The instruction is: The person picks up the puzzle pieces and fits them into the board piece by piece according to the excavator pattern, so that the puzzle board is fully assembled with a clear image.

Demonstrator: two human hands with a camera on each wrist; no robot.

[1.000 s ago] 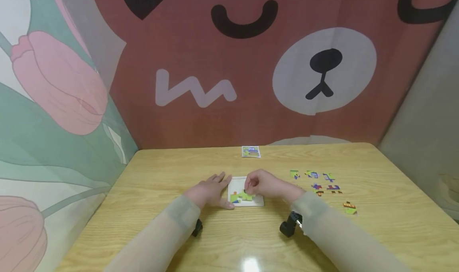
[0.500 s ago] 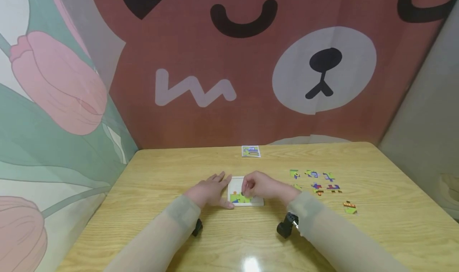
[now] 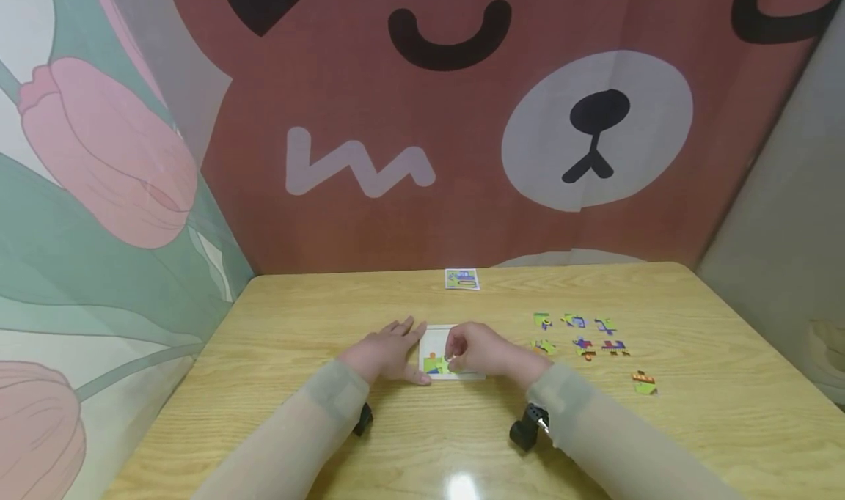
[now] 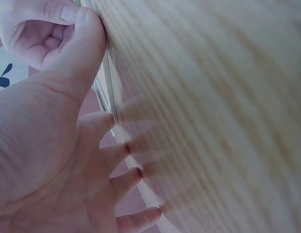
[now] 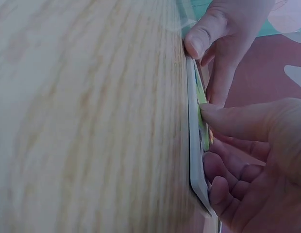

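Note:
A white puzzle tray lies flat on the table, with green jigsaw pieces along its near edge. My left hand rests at its left side, fingers spread, thumb near the front corner; in the left wrist view the fingertips touch the tabletop. Over the tray, my right hand has thumb and fingers curled at a green puzzle piece, which it pinches low against the tray. In the right wrist view the thumb tip is on this piece; the fingers hide part of it in the head view.
Loose puzzle pieces lie in rough rows to the right of the tray, and another piece sits nearer the front. A small picture card is at the table's back edge. A patterned curtain hangs behind.
My right hand has shifted slightly left, bringing its green piece against the pieces at the tray's left. It then moved a little nearer the front. My left hand has stayed put.

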